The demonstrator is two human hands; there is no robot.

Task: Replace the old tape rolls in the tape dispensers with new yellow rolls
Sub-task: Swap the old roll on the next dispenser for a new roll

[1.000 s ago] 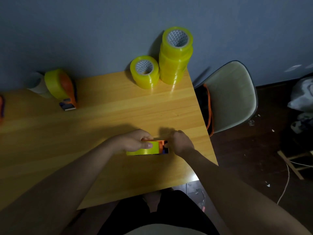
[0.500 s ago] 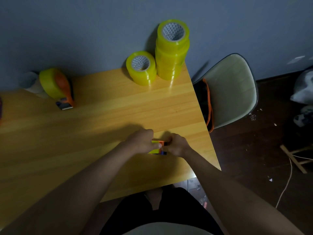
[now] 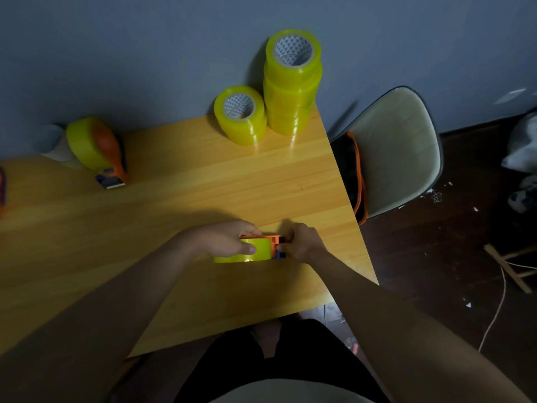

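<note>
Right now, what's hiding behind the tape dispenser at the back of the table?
A whitish roll-like thing pokes out behind the tape dispenser, against the wall. The dispenser's yellow roll covers most of it, so I can't tell what it is.

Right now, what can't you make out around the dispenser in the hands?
Head view only:
- Orange tape dispenser: cutter end hidden by right hand.
- Yellow tape roll core: covered by left hand.
- Purple-orange object: cut off by left edge.
- Pale cylinder: dim, behind second loaded dispenser.
</note>
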